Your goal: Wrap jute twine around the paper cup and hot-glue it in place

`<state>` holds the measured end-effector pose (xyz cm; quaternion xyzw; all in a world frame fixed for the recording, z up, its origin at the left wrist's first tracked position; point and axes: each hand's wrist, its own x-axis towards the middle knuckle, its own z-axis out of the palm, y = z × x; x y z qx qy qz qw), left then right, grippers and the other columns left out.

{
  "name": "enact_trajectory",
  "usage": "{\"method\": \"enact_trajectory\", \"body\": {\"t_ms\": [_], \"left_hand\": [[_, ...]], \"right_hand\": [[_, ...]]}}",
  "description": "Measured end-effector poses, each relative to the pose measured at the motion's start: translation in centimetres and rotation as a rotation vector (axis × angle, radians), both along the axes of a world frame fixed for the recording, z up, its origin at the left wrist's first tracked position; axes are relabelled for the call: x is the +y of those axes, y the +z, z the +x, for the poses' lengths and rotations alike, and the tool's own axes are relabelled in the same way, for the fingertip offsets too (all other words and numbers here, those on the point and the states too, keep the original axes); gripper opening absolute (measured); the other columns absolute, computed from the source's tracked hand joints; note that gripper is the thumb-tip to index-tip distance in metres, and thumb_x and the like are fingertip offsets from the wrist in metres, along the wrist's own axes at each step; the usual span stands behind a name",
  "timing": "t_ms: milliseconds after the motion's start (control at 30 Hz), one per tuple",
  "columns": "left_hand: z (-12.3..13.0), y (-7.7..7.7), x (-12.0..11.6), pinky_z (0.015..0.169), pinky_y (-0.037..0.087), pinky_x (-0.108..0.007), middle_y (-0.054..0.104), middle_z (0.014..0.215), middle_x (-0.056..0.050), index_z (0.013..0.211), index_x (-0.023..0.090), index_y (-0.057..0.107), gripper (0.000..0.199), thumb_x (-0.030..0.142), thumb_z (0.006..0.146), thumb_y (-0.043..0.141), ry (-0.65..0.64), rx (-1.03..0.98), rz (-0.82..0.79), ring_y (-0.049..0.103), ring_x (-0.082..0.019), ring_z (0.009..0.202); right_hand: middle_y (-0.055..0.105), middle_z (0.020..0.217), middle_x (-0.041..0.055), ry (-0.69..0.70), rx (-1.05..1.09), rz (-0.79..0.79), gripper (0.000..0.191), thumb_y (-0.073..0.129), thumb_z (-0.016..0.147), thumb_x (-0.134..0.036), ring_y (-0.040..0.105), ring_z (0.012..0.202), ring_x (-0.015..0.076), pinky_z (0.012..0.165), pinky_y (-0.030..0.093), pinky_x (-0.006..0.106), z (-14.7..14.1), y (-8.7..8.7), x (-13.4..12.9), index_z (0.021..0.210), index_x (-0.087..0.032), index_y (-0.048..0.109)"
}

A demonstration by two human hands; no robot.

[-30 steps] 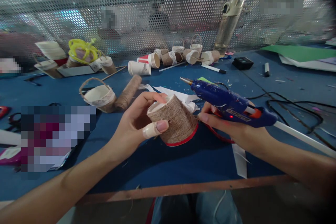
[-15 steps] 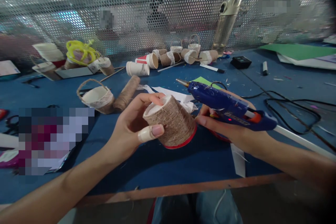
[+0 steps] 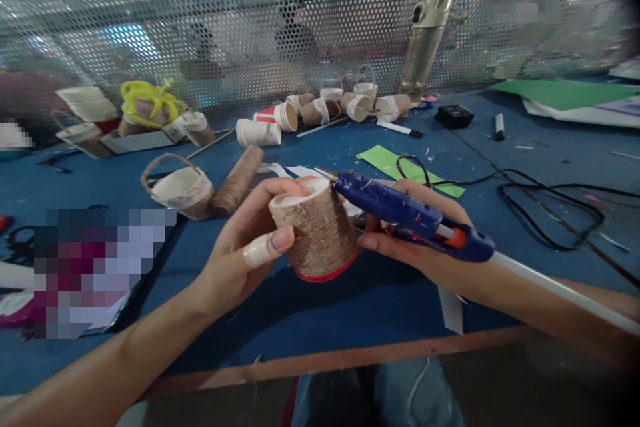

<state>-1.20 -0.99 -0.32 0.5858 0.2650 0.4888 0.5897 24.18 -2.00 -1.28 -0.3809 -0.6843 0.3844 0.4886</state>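
Note:
My left hand grips a twine-wrapped paper cup by its near-left side, thumb outside and a finger over the upper end. The cup tilts a little, its white end up and a red rim at the bottom. A blue glue gun is in my right hand, with its metal tip near the cup's upper edge; whether they touch I cannot tell. A white glue stick runs out of the gun's back. My right fingertips are close to the cup's lower right side.
A small twine basket and a twine roll lie to the left. Paper cups and several wrapped baskets stand farther back. Green paper, a black cable and a bottle are beyond my right hand.
The glue gun has moved left, bringing its tip close to the cup's upper edge. The cup has turned more upright and shifted slightly left in my left hand.

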Motion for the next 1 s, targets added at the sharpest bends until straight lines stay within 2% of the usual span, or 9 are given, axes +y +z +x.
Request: {"method": "enact_trajectory", "body": {"t_ms": [100,200,267,367,533,600,733,867,1000], "left_hand": [[0.3,0.0,0.1,0.077,0.056,-0.034,0.073,0.113,-0.002,0.112,0.032,0.074,0.027,0.041,0.087,0.078,-0.037,-0.001,-0.082,0.068,-0.024,0.097],[0.4,-0.3,0.2,0.078,0.056,-0.032,0.074,0.111,-0.001,0.111,0.034,0.073,0.030,0.039,0.083,0.084,-0.025,0.030,-0.130,0.069,-0.022,0.096],[0.3,-0.4,0.2,0.076,0.056,-0.029,0.073,0.107,-0.001,0.111,0.034,0.074,0.034,0.038,0.080,0.088,0.017,0.061,-0.141,0.068,-0.021,0.093],[0.2,-0.4,0.3,0.078,0.056,-0.025,0.072,0.110,-0.001,0.115,0.032,0.074,0.038,0.042,0.080,0.088,0.057,0.094,-0.144,0.066,-0.019,0.097],[-0.2,-0.3,0.4,0.083,0.055,-0.016,0.074,0.112,0.003,0.124,0.034,0.073,0.044,0.035,0.083,0.088,0.016,0.077,-0.130,0.069,-0.012,0.099],[-0.3,-0.4,0.5,0.086,0.056,-0.017,0.075,0.115,0.002,0.127,0.034,0.072,0.046,0.032,0.083,0.087,0.019,0.066,-0.107,0.070,-0.013,0.104],[-0.4,-0.5,0.6,0.095,0.059,-0.025,0.075,0.127,-0.001,0.130,0.033,0.070,0.051,0.028,0.082,0.088,0.025,0.050,-0.069,0.072,-0.018,0.113],[-0.5,-0.5,0.8,0.096,0.059,-0.026,0.075,0.130,-0.001,0.131,0.032,0.071,0.054,0.024,0.080,0.088,0.045,0.048,-0.034,0.073,-0.018,0.112],[-0.7,-0.6,0.9,0.099,0.058,-0.026,0.074,0.136,-0.002,0.132,0.032,0.069,0.055,0.024,0.080,0.088,0.023,0.041,0.015,0.071,-0.020,0.119]], "right_hand": [[0.069,0.083,-0.0044,-0.038,0.039,0.059,0.025,0.092,0.081,-0.024,0.063,0.073,0.0145,0.072,0.051,0.032,-0.2,-0.3,-0.2,0.090,-0.027,0.068],[0.069,0.084,-0.0050,-0.032,0.031,0.041,0.024,0.091,0.082,-0.024,0.063,0.074,0.0139,0.072,0.051,0.031,-0.3,-0.3,-0.3,0.090,-0.027,0.068],[0.070,0.085,-0.0047,-0.017,0.001,0.014,0.024,0.090,0.083,-0.025,0.063,0.073,0.0139,0.070,0.051,0.030,-0.3,-0.3,-0.3,0.091,-0.027,0.068],[0.071,0.085,-0.0044,-0.011,-0.013,0.037,0.023,0.090,0.083,-0.026,0.064,0.073,0.0140,0.070,0.051,0.030,-0.3,-0.4,-0.3,0.091,-0.027,0.068],[0.072,0.085,-0.0041,0.011,0.036,0.023,0.019,0.088,0.084,-0.023,0.067,0.073,0.0138,0.071,0.054,0.029,-0.2,-0.1,-0.1,0.090,-0.026,0.069],[0.072,0.085,-0.0034,-0.001,0.025,-0.028,0.020,0.088,0.083,-0.024,0.068,0.074,0.0151,0.072,0.055,0.031,-0.1,0.2,-0.1,0.091,-0.026,0.070],[0.071,0.076,-0.0037,-0.038,0.043,-0.117,0.018,0.087,0.083,-0.028,0.068,0.069,0.0155,0.069,0.058,0.032,-0.2,0.8,-0.1,0.084,-0.026,0.068],[0.070,0.076,-0.0033,-0.058,0.003,-0.072,0.015,0.085,0.084,-0.025,0.066,0.070,0.0146,0.066,0.057,0.030,-0.1,0.8,0.1,0.084,-0.025,0.071],[0.070,0.077,-0.0040,-0.062,0.008,-0.028,0.015,0.086,0.084,-0.025,0.065,0.070,0.0125,0.066,0.057,0.026,0.0,0.6,0.2,0.085,-0.024,0.071]]}}
